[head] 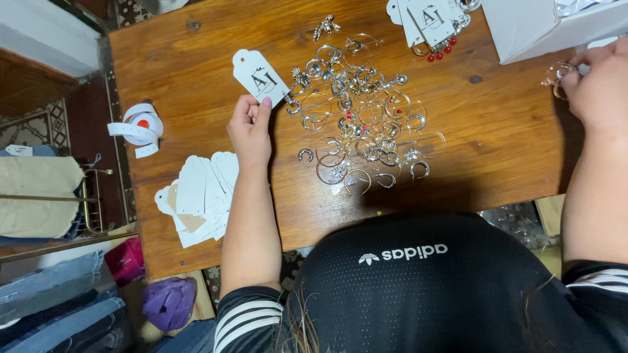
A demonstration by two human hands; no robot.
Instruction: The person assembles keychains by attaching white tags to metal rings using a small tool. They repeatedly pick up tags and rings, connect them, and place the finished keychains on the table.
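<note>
My left hand [250, 127] pinches the lower edge of a white paper tag [260, 75] on the wooden table [196, 78]. Just right of it lies a heap of silver and gold hoop earrings [360, 111], some with red beads. My right hand [598, 88] is at the table's right edge, fingers closed on a hoop earring [556, 73]. Its forearm runs down the right side of the view.
A stack of blank white tags [199, 196] lies at the near left. A roll of white sticker tape [140, 127] sits on the left edge. Tagged earrings [432, 26] and a white box [543, 26] are at the far right. Folded clothes lie left of the table.
</note>
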